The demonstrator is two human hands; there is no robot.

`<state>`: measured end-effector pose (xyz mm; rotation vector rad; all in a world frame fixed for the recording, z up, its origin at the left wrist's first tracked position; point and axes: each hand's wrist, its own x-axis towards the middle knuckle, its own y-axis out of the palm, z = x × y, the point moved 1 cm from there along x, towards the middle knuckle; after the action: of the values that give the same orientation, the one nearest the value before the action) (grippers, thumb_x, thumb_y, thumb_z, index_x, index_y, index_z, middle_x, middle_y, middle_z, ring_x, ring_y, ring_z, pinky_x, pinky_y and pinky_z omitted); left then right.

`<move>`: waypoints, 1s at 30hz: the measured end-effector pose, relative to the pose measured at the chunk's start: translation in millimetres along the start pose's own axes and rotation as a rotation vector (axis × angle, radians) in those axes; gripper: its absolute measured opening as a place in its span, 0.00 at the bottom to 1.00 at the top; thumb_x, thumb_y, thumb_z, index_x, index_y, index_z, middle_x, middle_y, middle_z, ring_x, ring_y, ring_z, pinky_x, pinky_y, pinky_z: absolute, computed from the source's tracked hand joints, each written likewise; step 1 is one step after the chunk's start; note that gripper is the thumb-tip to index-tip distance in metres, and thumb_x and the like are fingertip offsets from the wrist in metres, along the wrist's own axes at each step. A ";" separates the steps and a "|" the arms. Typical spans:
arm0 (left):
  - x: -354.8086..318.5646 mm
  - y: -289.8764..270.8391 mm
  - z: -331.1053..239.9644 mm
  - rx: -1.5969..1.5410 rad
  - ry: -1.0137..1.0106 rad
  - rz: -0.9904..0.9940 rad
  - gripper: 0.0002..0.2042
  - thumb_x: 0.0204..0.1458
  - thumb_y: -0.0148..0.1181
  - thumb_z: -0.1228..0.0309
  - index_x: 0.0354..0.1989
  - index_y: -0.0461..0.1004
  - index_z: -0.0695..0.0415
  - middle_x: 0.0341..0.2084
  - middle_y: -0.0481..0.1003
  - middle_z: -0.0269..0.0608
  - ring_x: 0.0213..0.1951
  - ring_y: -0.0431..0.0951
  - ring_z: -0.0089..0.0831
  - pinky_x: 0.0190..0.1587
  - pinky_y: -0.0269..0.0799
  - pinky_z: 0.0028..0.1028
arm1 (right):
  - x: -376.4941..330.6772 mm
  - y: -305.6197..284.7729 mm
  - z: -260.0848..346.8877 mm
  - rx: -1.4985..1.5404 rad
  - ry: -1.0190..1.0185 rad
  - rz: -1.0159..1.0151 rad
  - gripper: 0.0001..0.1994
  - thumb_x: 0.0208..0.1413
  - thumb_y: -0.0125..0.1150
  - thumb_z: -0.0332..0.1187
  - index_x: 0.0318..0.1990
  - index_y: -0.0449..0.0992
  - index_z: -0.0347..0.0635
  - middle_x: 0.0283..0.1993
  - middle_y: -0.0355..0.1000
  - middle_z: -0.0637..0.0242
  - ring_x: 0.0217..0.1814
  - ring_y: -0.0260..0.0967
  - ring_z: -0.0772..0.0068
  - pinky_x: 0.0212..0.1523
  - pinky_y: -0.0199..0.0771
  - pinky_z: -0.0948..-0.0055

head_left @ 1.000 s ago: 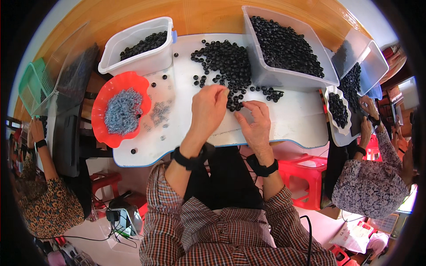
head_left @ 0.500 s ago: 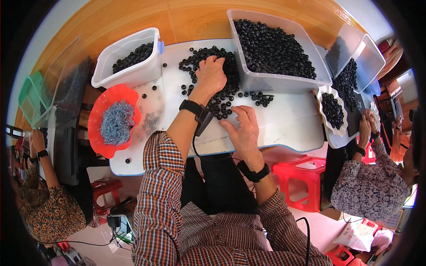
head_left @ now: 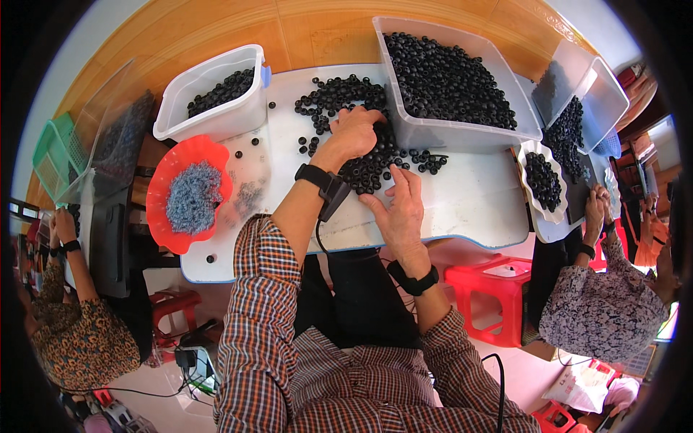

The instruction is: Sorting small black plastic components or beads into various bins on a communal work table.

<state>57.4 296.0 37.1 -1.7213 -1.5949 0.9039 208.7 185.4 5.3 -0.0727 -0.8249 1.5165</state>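
On the white table, my left hand rests on a loose pile of small black ring-shaped pieces. Its bent fingers are spread against the pieces, and some fingertips are hidden. At the pile's near edge is my right hand, open, with thumb and index finger apart and fingertips by the nearest pieces. A small cluster of black pieces lies just beyond the right fingertips. Neither hand shows a piece lifted in it.
A large clear bin full of black pieces stands behind right; a smaller white tub stands back left. A red scalloped bowl holds small bluish-grey bits. On the right is a white scalloped dish. Other people work on both sides.
My left hand has drawn nearer and slightly right across the pile, bringing black pieces along. The pile's far part has thinned. My right hand has barely moved.
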 end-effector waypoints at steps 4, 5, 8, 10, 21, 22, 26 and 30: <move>-2.4 2.9 8.0 -0.042 0.156 0.047 0.25 0.48 0.43 0.81 0.51 0.78 0.42 0.55 0.70 0.45 0.56 0.65 0.53 0.61 0.60 0.46 | -1.1 1.2 2.2 -0.008 -0.015 0.001 0.36 0.40 0.76 0.33 0.57 0.65 0.30 0.54 0.62 0.53 0.36 0.70 0.64 0.37 0.75 0.68; -4.2 2.9 5.6 -0.044 0.158 0.049 0.25 0.48 0.43 0.81 0.51 0.78 0.42 0.55 0.70 0.45 0.56 0.65 0.53 0.61 0.60 0.46 | -1.5 1.0 0.1 -0.021 -0.015 -0.006 0.35 0.41 0.76 0.33 0.57 0.65 0.30 0.54 0.62 0.52 0.36 0.70 0.64 0.37 0.75 0.68; -9.2 3.1 5.0 -0.071 0.172 0.041 0.26 0.45 0.42 0.82 0.49 0.79 0.46 0.54 0.72 0.49 0.55 0.67 0.56 0.60 0.63 0.43 | -1.2 0.8 1.0 -0.027 -0.009 -0.013 0.34 0.41 0.77 0.33 0.55 0.66 0.30 0.53 0.62 0.52 0.36 0.70 0.64 0.37 0.75 0.67; -11.1 2.3 7.0 -0.140 0.259 0.015 0.25 0.43 0.43 0.84 0.46 0.80 0.50 0.51 0.75 0.51 0.53 0.69 0.56 0.60 0.64 0.42 | -1.3 1.2 1.8 -0.023 -0.002 -0.014 0.34 0.41 0.77 0.34 0.55 0.66 0.30 0.52 0.62 0.52 0.36 0.70 0.64 0.36 0.75 0.67; -19.8 -0.5 7.9 -0.347 0.372 0.077 0.25 0.38 0.43 0.88 0.43 0.80 0.59 0.42 0.79 0.52 0.48 0.78 0.44 0.54 0.70 0.30 | -0.8 3.6 3.8 -0.013 0.049 -0.052 0.32 0.40 0.77 0.32 0.51 0.66 0.30 0.48 0.62 0.54 0.34 0.68 0.65 0.37 0.74 0.67; -21.3 -1.5 5.9 -0.354 0.360 0.094 0.24 0.39 0.43 0.88 0.43 0.80 0.59 0.42 0.79 0.52 0.47 0.78 0.43 0.53 0.70 0.30 | -0.8 4.0 3.5 -0.013 0.048 -0.052 0.32 0.40 0.77 0.32 0.51 0.66 0.30 0.48 0.62 0.54 0.34 0.68 0.65 0.37 0.74 0.67; -27.3 -1.8 -0.4 -0.399 0.302 0.162 0.28 0.36 0.40 0.91 0.46 0.78 0.60 0.44 0.79 0.50 0.50 0.77 0.40 0.58 0.67 0.30 | 0.1 5.1 2.9 -0.033 0.043 -0.061 0.31 0.41 0.77 0.32 0.50 0.66 0.30 0.47 0.62 0.55 0.34 0.68 0.65 0.36 0.74 0.67; -31.6 -2.3 -0.9 -0.385 0.316 0.156 0.27 0.37 0.41 0.90 0.46 0.78 0.60 0.41 0.79 0.49 0.46 0.78 0.37 0.54 0.70 0.29 | -0.2 8.1 2.3 -0.050 0.045 -0.075 0.30 0.41 0.77 0.32 0.50 0.66 0.30 0.47 0.61 0.55 0.33 0.69 0.66 0.34 0.74 0.68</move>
<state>55.6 264.7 41.8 -2.1537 -1.5031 0.3755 200.7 185.0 2.6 -0.1111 -0.8206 1.4195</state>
